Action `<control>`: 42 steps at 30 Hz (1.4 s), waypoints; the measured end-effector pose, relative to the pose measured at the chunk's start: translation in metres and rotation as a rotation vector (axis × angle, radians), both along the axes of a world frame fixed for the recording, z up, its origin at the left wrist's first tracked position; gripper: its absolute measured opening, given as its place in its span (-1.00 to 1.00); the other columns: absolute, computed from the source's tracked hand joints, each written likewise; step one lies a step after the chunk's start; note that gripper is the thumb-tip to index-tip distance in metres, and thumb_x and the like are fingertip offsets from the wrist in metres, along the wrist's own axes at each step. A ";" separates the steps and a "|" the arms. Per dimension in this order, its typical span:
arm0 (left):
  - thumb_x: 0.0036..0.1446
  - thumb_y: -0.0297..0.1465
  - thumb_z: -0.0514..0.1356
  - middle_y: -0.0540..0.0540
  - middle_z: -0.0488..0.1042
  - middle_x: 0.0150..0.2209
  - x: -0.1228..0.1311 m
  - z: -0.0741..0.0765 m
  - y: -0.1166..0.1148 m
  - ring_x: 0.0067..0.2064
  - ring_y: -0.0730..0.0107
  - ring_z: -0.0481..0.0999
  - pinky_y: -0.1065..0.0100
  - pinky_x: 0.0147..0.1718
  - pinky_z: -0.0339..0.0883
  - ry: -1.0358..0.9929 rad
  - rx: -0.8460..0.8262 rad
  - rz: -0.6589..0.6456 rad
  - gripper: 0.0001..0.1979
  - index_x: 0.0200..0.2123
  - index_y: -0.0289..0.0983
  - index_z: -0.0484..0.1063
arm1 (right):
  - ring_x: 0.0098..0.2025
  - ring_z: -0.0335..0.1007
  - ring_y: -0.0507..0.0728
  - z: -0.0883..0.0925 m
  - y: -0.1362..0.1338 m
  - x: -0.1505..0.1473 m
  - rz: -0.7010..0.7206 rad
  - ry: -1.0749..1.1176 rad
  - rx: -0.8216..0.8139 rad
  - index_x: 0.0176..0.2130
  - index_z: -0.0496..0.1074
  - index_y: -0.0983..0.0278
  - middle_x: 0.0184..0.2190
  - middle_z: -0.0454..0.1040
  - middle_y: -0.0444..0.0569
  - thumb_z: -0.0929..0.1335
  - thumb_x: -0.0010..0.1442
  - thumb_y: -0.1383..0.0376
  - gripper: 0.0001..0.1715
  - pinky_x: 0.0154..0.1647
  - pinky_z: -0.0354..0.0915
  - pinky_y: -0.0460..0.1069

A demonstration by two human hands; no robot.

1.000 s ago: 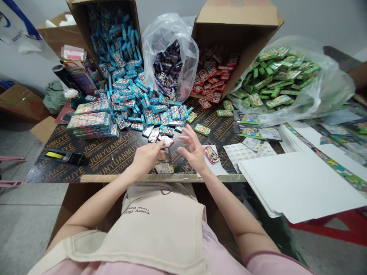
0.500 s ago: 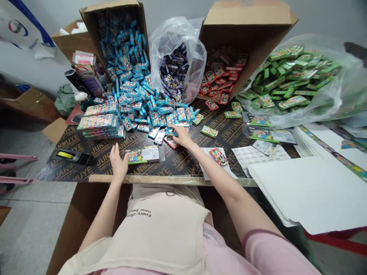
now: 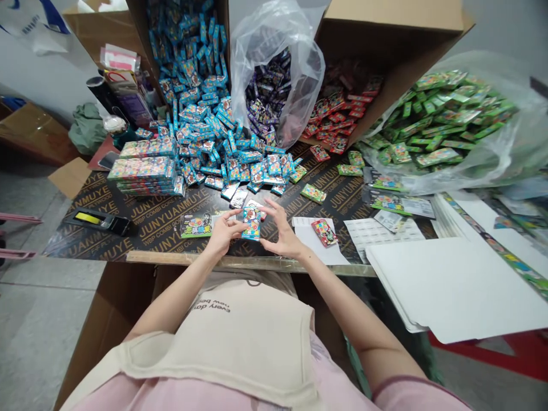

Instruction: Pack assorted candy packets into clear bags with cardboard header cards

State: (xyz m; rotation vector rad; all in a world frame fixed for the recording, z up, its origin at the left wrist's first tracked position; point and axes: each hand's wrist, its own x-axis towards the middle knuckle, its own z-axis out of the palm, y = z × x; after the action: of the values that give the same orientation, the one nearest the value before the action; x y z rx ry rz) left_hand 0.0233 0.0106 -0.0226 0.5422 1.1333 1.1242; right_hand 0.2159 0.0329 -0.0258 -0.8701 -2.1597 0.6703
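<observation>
A small blue candy box (image 3: 250,222) with a cartoon print is held upright over the table's front, pinched at its left edge by my left hand (image 3: 225,233). My right hand (image 3: 282,229) is beside the box's right edge, thumb and fingers spread apart; whether a fingertip touches it I cannot tell. Behind my left hand lies a flat green-and-black printed pack (image 3: 196,226), partly covered by the fingers. Just beyond the hands are a few loose boxes, among them a white-and-black one (image 3: 238,198). A red box (image 3: 324,232) rests on a white paper to the right.
Blue boxes (image 3: 209,131) spill from a carton at the back. A clear bag (image 3: 314,63) holds purple boxes, another carton red ones (image 3: 338,114), and a bag green ones (image 3: 445,114). Stacked packs (image 3: 143,168) and a tape dispenser (image 3: 98,221) are left, white sheets (image 3: 458,285) right.
My right hand has come back from the blue pile toward me. My left hand has moved right from the green pack's end and now grips a blue box. The view has shifted slightly.
</observation>
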 end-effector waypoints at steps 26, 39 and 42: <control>-0.14 -0.22 0.37 -0.26 0.32 0.11 -0.067 -0.044 0.016 0.18 -0.02 0.28 -0.13 0.25 -0.12 1.551 0.660 -0.734 0.06 0.35 -0.20 -0.13 | 0.03 0.35 0.32 -0.040 0.013 0.003 -0.078 -0.067 0.136 0.22 0.14 0.20 0.05 0.41 0.10 0.49 -0.03 0.11 -0.09 0.02 0.32 0.24; -0.21 -0.32 0.39 -0.26 0.37 0.04 -0.056 -0.027 0.006 0.06 -0.02 0.36 0.03 0.10 0.19 1.277 0.773 -0.581 0.19 0.38 -0.27 -0.28 | 0.10 0.28 0.36 -0.033 0.001 0.001 0.014 -0.147 0.014 0.22 0.11 0.22 0.12 0.36 0.15 0.46 -0.06 0.13 -0.07 0.07 0.13 0.22; -0.20 -0.31 0.39 -0.26 0.36 0.05 -0.055 -0.029 0.004 0.07 0.00 0.37 0.07 0.08 0.22 1.233 0.743 -0.568 0.21 0.38 -0.27 -0.33 | 0.09 0.30 0.34 -0.035 0.002 0.002 0.010 -0.133 0.028 0.18 0.13 0.21 0.08 0.37 0.15 0.46 -0.09 0.12 -0.10 0.05 0.11 0.21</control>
State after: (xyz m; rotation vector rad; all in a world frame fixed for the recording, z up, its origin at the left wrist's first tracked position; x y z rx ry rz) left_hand -0.0315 0.0146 -0.0514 2.1879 1.3679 0.6018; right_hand 0.2176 0.0353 -0.0611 -0.9120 -2.2874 0.6004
